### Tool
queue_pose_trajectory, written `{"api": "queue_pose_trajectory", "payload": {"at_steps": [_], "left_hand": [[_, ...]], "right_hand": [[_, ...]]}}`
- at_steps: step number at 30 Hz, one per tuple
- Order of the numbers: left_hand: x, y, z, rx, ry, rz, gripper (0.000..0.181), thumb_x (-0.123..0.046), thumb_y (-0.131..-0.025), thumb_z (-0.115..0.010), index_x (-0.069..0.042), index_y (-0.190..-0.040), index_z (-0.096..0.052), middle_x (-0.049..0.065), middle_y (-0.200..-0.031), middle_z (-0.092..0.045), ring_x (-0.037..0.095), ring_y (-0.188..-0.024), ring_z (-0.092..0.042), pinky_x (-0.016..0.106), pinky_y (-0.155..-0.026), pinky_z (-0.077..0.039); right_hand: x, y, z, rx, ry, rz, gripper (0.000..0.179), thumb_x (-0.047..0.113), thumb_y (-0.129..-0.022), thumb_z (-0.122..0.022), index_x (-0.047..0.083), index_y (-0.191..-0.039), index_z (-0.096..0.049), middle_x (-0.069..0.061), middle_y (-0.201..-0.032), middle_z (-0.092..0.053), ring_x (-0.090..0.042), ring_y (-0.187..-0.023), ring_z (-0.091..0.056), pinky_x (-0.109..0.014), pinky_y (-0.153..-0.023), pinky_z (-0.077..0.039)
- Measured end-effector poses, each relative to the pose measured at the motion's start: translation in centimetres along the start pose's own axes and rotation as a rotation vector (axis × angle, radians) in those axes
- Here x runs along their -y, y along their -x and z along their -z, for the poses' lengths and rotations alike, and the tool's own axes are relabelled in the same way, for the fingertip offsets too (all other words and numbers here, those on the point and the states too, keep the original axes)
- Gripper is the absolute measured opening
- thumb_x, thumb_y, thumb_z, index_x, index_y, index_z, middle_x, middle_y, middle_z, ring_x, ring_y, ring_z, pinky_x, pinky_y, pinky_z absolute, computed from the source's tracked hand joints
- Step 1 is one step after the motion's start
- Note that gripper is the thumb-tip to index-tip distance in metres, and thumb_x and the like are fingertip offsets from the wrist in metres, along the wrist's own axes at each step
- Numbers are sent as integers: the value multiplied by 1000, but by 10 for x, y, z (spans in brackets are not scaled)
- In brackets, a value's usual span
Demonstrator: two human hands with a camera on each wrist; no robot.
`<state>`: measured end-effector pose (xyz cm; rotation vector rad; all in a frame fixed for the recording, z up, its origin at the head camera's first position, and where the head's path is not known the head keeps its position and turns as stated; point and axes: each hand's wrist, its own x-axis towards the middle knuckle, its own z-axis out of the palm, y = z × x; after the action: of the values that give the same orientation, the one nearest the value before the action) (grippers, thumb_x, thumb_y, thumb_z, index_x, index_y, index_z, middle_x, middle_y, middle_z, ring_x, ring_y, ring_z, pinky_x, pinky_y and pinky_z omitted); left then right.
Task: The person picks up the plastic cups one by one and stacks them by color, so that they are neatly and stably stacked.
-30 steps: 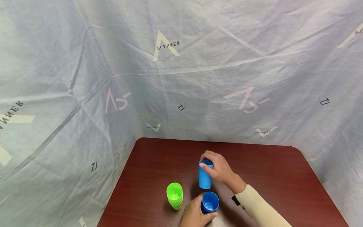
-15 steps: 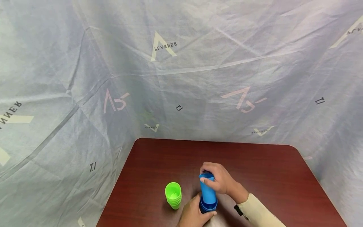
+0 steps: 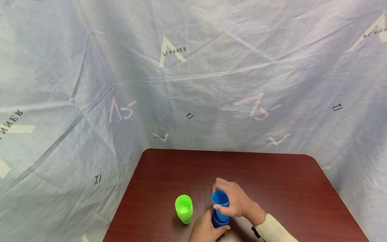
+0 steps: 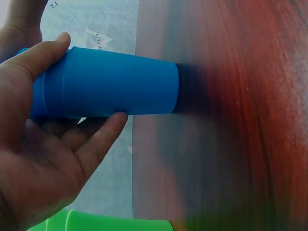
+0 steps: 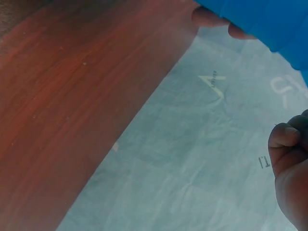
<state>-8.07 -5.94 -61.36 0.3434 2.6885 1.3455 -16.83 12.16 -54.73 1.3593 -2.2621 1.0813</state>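
My left hand (image 3: 205, 227) grips a stack of blue cups (image 4: 120, 84) standing upright on the table, thumb on one side and fingers on the other. Another blue cup (image 3: 220, 198) sits partly inside the top of that stack, its rim well above the rims below. My right hand (image 3: 235, 201) pinches this upper cup near its rim, thumb toward me and fingers at the far side. In the right wrist view the curled fingers of my right hand (image 5: 293, 163) show at the right edge, below the blue stack's ridged side.
A stack of bright green cups (image 3: 184, 210) stands upright just left of my left hand. The dark red wooden table (image 3: 272, 178) ends at a rounded back edge. Grey printed cloth (image 3: 193, 84) hangs behind and at both sides.
My right hand has come down toward me, lowering the upper blue cup from above the stack into its mouth. My left hand has kept its grip on the stack.
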Motion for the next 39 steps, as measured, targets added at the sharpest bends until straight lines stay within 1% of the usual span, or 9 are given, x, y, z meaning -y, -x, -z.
{"api": "queue_pose_trajectory", "payload": {"at_steps": [5,9,13,20,26,30,34,37,39], "left_hand": [[2,1,-3,-72,-50,-100,70,-57,-85,-85,-23,-140,-59,-7,-122,-75,2,-105,-70,34,-88,-61],[1,2,-4,-98,-75,-101,73,-59,-85,-83,-21,-143,-59,-6,-124,-75,6,-108,-72,35,-90,-62],[1,2,-5,-115,-102,-94,70,-58,-87,-82,-19,-141,-60,-5,-121,-76,6,-104,-73,35,-86,-62],[4,4,-9,-175,-179,-185,61,-48,-87,-84,-18,-136,-62,-6,-115,-75,4,-99,-71,29,-80,-60],[4,1,-7,-165,-158,-201,63,-53,-92,-79,-19,-141,-58,-5,-120,-74,3,-102,-70,28,-82,-60],[1,3,-4,-139,-139,-190,74,-58,-93,-76,-16,-149,-51,-1,-130,-70,9,-111,-70,32,-89,-61],[-4,11,1,-119,-152,-137,104,-73,-87,-73,-15,-164,-34,6,-157,-56,23,-131,-66,44,-99,-60],[-11,16,8,-158,-216,-143,117,-84,-81,-68,-20,-169,-25,4,-170,-41,29,-144,-57,54,-104,-57],[-16,18,14,-209,-280,-191,118,-87,-80,-66,-22,-169,-24,3,-172,-38,30,-147,-55,56,-104,-56]], "right_hand": [[4,7,-5,12,-12,3,37,35,-79,-79,26,-108,-59,14,-97,-50,7,-73,-49,-5,-64,-42],[7,14,-11,2,15,36,41,37,-76,-81,24,-108,-59,12,-102,-49,5,-80,-48,-4,-71,-41],[8,23,-17,-14,48,40,44,40,-76,-82,23,-110,-59,11,-107,-50,2,-90,-49,-7,-80,-44],[8,40,-24,-8,94,28,46,42,-80,-80,18,-114,-60,7,-112,-51,-2,-98,-50,-15,-83,-48],[7,41,-23,-1,153,26,49,46,-83,-80,17,-117,-61,8,-117,-52,-1,-103,-49,-20,-86,-49],[8,40,-20,7,157,15,53,52,-84,-80,19,-121,-62,9,-119,-54,-3,-104,-51,-24,-87,-51],[12,46,-17,10,137,-20,61,56,-85,-79,22,-133,-62,6,-128,-58,-7,-112,-56,-32,-90,-56],[15,54,-11,-3,178,-73,69,55,-85,-78,25,-144,-59,5,-143,-58,-12,-126,-56,-43,-97,-56],[17,57,-6,-16,208,-101,75,51,-84,-79,26,-150,-55,4,-154,-54,-17,-139,-53,-42,-110,-50]]}}
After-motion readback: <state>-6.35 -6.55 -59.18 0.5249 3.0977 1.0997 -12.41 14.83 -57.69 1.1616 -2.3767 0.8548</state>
